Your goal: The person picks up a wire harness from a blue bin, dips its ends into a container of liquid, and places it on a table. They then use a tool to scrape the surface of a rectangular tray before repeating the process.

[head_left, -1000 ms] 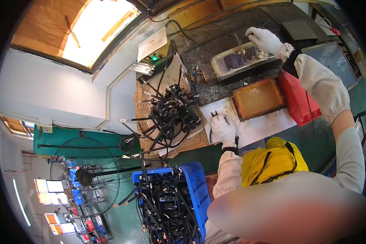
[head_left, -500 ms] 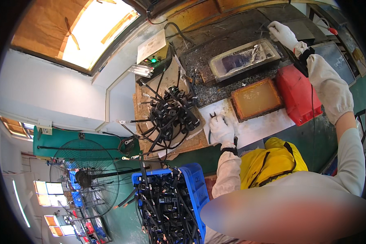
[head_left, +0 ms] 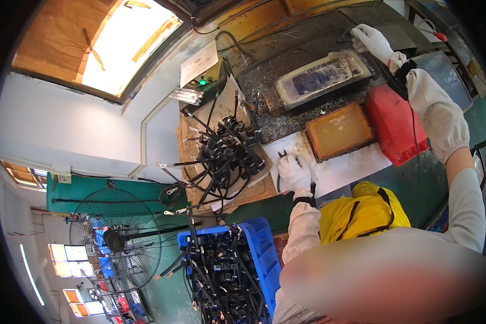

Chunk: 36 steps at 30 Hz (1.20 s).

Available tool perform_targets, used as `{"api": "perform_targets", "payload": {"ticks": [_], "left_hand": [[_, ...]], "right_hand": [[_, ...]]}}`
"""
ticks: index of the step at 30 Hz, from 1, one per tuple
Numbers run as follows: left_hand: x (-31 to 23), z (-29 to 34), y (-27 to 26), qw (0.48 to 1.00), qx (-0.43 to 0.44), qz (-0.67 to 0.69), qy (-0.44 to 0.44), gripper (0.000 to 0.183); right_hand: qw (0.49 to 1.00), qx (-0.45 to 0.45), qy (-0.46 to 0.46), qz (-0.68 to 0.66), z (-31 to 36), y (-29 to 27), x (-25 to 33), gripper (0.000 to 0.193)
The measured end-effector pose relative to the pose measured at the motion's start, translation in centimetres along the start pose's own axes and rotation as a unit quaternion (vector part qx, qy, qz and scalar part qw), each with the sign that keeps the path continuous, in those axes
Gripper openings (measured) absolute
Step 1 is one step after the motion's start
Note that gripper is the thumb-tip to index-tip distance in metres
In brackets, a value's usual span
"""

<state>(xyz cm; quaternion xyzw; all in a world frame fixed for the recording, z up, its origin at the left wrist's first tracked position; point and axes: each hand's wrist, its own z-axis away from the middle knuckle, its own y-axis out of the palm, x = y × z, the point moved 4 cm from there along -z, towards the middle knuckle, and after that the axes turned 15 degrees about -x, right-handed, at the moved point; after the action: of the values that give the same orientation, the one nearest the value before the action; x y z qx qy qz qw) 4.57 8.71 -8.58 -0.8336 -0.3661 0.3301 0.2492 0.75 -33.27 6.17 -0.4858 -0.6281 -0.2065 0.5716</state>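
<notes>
My left hand [head_left: 295,173], in a white glove, is closed round a pair of pliers [head_left: 282,154] whose dark jaws stick out past the fingers. It rests on a white sheet [head_left: 335,175] on the bench. My right hand [head_left: 373,42], also gloved, reaches to the far right corner of a rectangular metal pot [head_left: 291,97]. Its fingers are bent together, and what they hold is hidden. Inside the pot lies a silvery surface with a dark patch. Nearer me sits a rusty-rimmed tray [head_left: 314,152] of yellowish liquid.
A red plastic bin [head_left: 391,127] stands right of the tray. Black cables with metal lugs [head_left: 227,151] are heaped on cardboard at left. Below them, a blue crate [head_left: 262,251] holds more cables. A control box [head_left: 202,75] with a green light and a large fan [head_left: 113,240] stand further left.
My right hand has shifted slightly left and toward the pot's corner. The bright, mirror-like patch in the pot looks duller. My left hand keeps its place with the pliers.
</notes>
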Motion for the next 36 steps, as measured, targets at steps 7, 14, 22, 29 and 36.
{"api": "perform_targets", "payload": {"ticks": [7,14,22,29,36], "left_hand": [[0.2,-0.3,-0.2,1.0,-0.002,-0.005,0.0,0.013],[0.0,-0.1,0.0,1.0,0.002,0.002,0.002,0.013],[0.1,-0.2,-0.2,1.0,-0.008,0.0,0.014,0.013],[0.2,-0.2,-0.1,1.0,-0.003,0.002,0.001,0.013],[0.2,-0.2,-0.2,1.0,0.005,-0.004,-0.004,0.013]], "right_hand": [[0.995,0.033,-0.05,0.081,0.2,1.3,-0.2,0.031],[0.981,0.047,-0.084,0.166,2.0,0.3,0.8,0.029],[0.962,0.035,-0.142,0.23,4.5,-1.8,1.3,0.027],[0.963,0.038,-0.132,0.231,5.7,-3.2,2.4,0.026],[0.994,0.028,-0.06,0.082,5.4,-3.5,2.7,0.025]]}}
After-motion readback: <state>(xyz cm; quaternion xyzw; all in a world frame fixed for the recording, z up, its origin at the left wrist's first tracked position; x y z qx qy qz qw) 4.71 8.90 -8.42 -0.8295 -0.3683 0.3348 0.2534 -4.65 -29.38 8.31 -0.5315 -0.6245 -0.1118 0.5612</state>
